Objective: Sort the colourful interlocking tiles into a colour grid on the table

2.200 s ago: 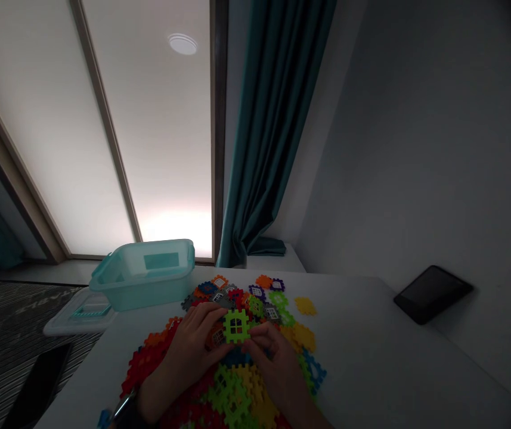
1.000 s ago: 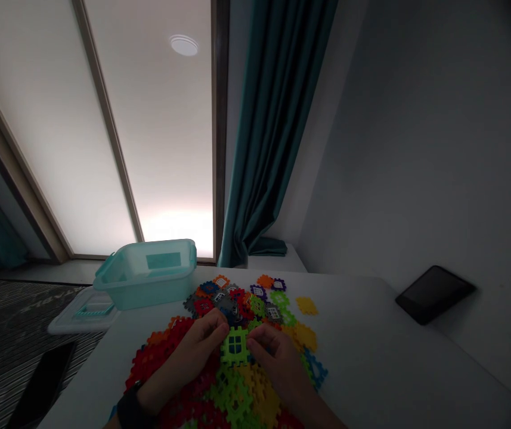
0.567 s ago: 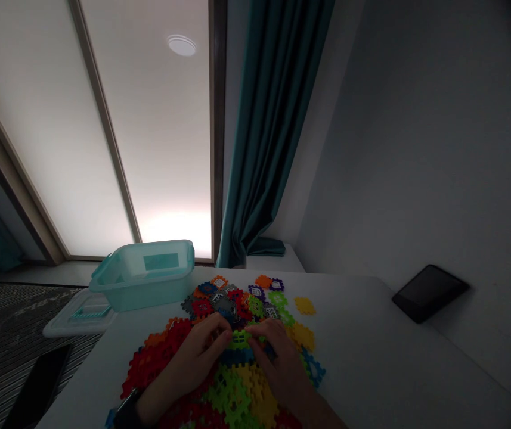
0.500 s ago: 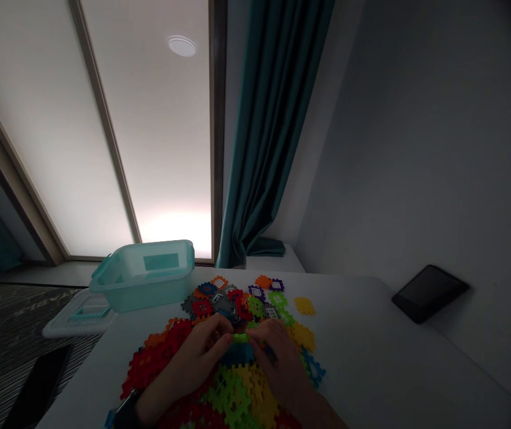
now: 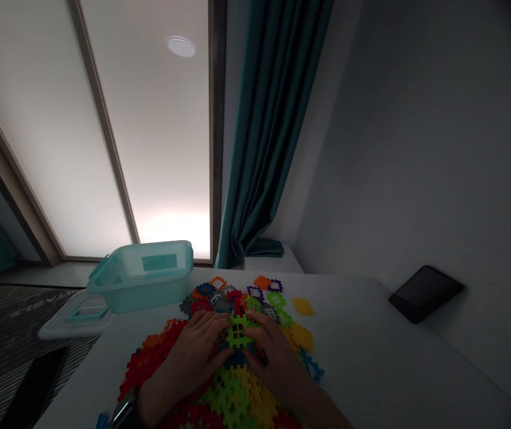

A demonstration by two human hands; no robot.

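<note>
One green tile (image 5: 238,331) with a window cutout is located between the two hands, over the pile (image 5: 231,394) of mixed tiles. The left hand (image 5: 195,353) holds its left edge; the right hand (image 5: 276,356) holds its right edge. Both grips are narrow. Whether the tile touches the pile cannot be determined. Left of the pile stands a teal box (image 5: 152,297).

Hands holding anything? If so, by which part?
Green window piece, by its side edges: left hand at its left, right hand at its right.
</note>
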